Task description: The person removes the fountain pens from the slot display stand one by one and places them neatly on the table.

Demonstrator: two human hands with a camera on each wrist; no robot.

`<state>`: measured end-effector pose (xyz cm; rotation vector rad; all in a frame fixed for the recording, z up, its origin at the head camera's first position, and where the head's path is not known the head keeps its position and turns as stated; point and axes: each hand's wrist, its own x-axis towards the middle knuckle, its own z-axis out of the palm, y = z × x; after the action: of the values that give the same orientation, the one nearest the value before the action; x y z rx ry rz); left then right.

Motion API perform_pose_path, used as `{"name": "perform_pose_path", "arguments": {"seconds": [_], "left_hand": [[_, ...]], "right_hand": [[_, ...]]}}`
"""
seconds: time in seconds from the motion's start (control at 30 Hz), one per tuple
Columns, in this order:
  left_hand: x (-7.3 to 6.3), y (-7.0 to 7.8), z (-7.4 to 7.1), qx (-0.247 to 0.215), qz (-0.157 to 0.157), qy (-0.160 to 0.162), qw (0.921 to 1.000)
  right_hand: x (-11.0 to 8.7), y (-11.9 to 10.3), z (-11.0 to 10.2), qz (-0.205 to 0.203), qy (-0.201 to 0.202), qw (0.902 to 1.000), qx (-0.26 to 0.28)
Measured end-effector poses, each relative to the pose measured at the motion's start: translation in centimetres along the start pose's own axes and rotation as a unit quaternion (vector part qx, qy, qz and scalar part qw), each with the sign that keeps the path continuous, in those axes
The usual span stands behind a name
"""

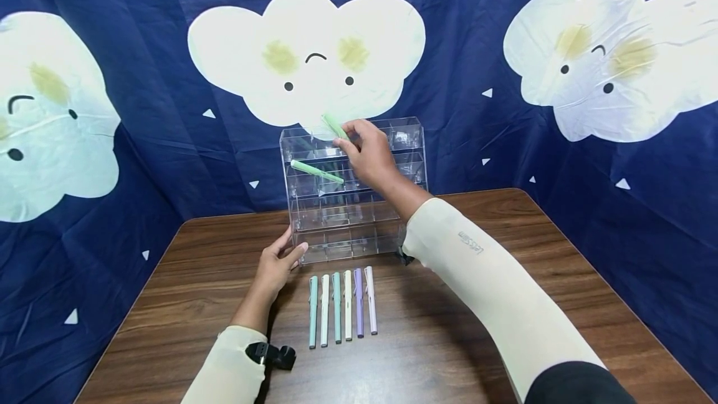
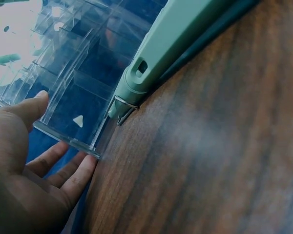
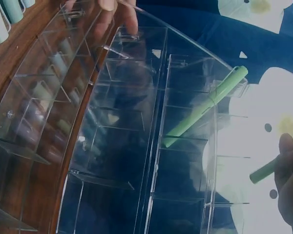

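A clear display rack (image 1: 320, 226) with several stepped tiers stands upright on the table. My left hand (image 1: 275, 272) grips its lower left side, thumb at the front and fingers behind the side edge (image 2: 63, 139). Between the thumb and fingers of my right hand (image 1: 370, 151) is a light green pen (image 1: 332, 123), raised at the rack's top tier. One more light green pen (image 1: 316, 171) lies slanted in the second tier from the top, at the left; the right wrist view shows its raised end at the rack's side wall.
In front of the rack, several pens (image 1: 337, 307) lie side by side on the wooden table (image 1: 449, 341), in teal, white, cream, purple and pale lilac. A dark blue curtain (image 1: 235, 161) with white clouds hangs close behind the rack.
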<state>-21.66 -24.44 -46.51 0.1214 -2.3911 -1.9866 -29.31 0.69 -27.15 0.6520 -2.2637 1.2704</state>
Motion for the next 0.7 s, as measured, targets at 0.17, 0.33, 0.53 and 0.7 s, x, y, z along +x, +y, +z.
{"name": "perform_pose_path", "arguments": {"seconds": [0.17, 0.33, 0.53, 0.7], "left_hand": [[0.0, -0.1, 0.0, 0.001, -0.001, -0.001, 1.0], [0.1, -0.3, 0.1, 0.009, 0.003, 0.0, 1.0], [0.0, -0.3, 0.1, 0.002, 0.028, 0.009, 0.9996], [-0.2, -0.3, 0.2, 0.009, 0.062, 0.016, 0.9979]], "right_hand": [[-0.9, 0.0, -0.3, 0.0, -0.003, 0.9998, 0.02], [-2.0, 0.4, -0.6, 0.007, -0.001, 0.9993, 0.036], [-3.3, 1.2, -1.1, 0.017, -0.004, 0.9983, 0.056], [-4.3, 2.2, -1.3, 0.032, -0.009, 0.9959, 0.084]]}}
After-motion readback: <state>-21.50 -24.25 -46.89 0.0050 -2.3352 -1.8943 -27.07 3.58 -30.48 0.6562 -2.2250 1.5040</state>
